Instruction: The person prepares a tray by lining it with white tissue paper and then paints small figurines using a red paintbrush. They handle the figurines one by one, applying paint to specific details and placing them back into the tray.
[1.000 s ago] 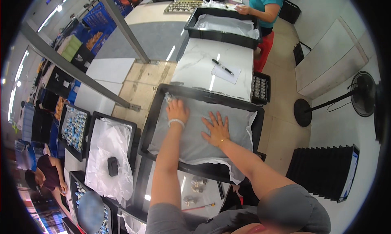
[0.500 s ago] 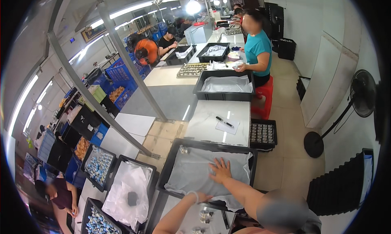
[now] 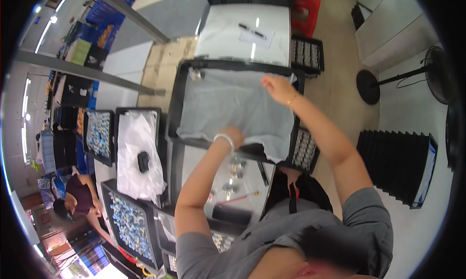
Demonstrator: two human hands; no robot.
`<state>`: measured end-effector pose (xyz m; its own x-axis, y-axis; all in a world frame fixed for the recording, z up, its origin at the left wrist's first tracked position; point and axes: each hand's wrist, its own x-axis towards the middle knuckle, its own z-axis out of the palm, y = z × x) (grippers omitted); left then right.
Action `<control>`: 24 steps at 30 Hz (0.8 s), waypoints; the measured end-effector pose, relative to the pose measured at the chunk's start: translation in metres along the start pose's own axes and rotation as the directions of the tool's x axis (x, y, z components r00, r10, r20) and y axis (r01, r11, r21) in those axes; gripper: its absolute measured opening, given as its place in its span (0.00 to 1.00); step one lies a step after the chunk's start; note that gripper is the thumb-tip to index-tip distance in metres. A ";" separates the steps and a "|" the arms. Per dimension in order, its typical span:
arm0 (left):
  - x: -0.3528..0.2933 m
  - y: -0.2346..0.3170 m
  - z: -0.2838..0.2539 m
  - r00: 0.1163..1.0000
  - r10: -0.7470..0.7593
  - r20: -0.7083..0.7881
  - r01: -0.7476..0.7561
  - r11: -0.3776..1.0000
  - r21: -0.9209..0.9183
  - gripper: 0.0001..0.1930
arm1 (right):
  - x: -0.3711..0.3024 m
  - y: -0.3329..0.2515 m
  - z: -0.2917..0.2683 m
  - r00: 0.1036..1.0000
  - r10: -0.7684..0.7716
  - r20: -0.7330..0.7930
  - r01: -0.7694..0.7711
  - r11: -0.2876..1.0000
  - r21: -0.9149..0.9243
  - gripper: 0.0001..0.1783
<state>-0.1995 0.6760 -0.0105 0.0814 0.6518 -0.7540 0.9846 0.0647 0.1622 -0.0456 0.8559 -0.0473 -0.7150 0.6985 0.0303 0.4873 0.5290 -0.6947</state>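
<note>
A black tray (image 3: 175,115) in front of me is lined with a thin whitish sheet (image 3: 221,102). My left hand (image 3: 234,136), with a pale band at the wrist, is at the sheet's near edge; its fingers are blurred and partly hidden. My right hand (image 3: 279,89) is over the far right part of the sheet, fingers curled in, and I see nothing in them. A small cluster of shiny metal pieces (image 3: 196,74) lies in the tray's far left corner. At the near right, the sheet's edge hangs rumpled over the tray's rim.
Nearer me are small metal parts (image 3: 237,167), a red stick-like tool (image 3: 238,198) and a dark box (image 3: 232,215). On the left are a plastic-lined tray (image 3: 138,150) and trays of blue-and-white pieces (image 3: 130,225). A pen (image 3: 252,30) lies beyond. A co-worker (image 3: 80,194) sits left.
My right hand has gone from lying spread on the sheet to curled near its far right. My left hand has shifted inward along the near edge. The view has tipped downward.
</note>
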 end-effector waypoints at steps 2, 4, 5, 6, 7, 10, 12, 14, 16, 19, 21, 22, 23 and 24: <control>0.008 0.010 0.009 0.965 0.091 -0.248 -0.123 0.986 -0.116 0.17 | -0.005 -0.011 -0.029 0.991 -0.061 0.120 0.098 0.938 -0.332 0.12; 0.022 0.029 0.022 0.882 0.215 -0.419 -0.345 0.900 -0.265 0.16 | -0.010 -0.012 -0.036 0.964 -0.003 0.267 0.174 0.765 -0.620 0.11; 0.028 0.038 0.027 0.820 0.251 -0.515 -0.454 0.833 -0.317 0.16 | -0.010 -0.012 -0.031 0.938 0.041 0.345 0.214 0.715 -0.666 0.11; 0.031 0.044 0.032 0.863 0.284 -0.419 -0.438 0.834 -0.335 0.16 | -0.009 -0.012 -0.026 0.904 0.088 0.418 0.260 0.662 -0.703 0.10; 0.035 0.048 0.035 0.893 0.312 -0.325 -0.420 0.838 -0.349 0.17 | -0.006 -0.013 -0.021 0.865 0.135 0.483 0.315 0.603 -0.733 0.10; 0.049 0.061 0.038 0.935 0.352 -0.027 -0.334 0.856 -0.394 0.19 | -0.002 0.000 -0.007 0.832 0.266 0.488 0.255 0.598 -0.760 0.10; 0.050 0.066 0.031 0.926 0.362 0.109 -0.311 0.892 -0.328 0.21 | 0.002 0.009 -0.006 0.843 0.290 0.453 0.212 0.594 -0.776 0.10; 0.056 0.071 0.034 0.924 0.367 0.103 -0.313 0.885 -0.346 0.22 | 0.001 0.007 -0.002 0.856 0.268 0.442 0.195 0.624 -0.757 0.10; 0.055 0.067 0.044 0.911 0.413 0.003 -0.385 0.850 -0.359 0.23 | -0.006 -0.004 -0.004 0.873 0.201 0.444 0.203 0.678 -0.706 0.09; 0.024 0.040 0.008 0.941 0.336 -0.037 -0.317 0.837 -0.446 0.22 | -0.042 -0.032 0.000 0.870 -0.046 0.491 0.310 0.826 -0.471 0.09; 0.024 -0.007 0.011 0.968 0.172 -0.183 -0.215 0.944 -0.249 0.20 | -0.074 -0.035 0.016 0.787 -0.144 0.600 0.345 0.909 -0.234 0.09; 0.004 -0.022 -0.004 0.986 -0.030 -0.164 -0.015 0.963 -0.268 0.20 | -0.091 -0.038 0.024 0.744 -0.132 0.655 0.348 0.914 -0.211 0.08; 0.004 -0.043 -0.006 0.973 -0.228 -0.043 0.213 0.952 -0.220 0.20 | -0.104 -0.039 0.034 0.702 -0.133 0.699 0.381 0.900 -0.212 0.10; 0.005 -0.069 0.010 0.927 -0.362 -0.098 0.335 0.917 -0.218 0.23 | -0.111 -0.046 0.040 0.646 -0.095 0.758 0.376 0.903 -0.207 0.11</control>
<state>-0.2654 0.6678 -0.0318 -0.2964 0.6547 -0.6953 0.8959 0.4428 0.0350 -0.0086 0.7348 -0.0474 -0.8879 0.0355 -0.4586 0.2748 0.8404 -0.4670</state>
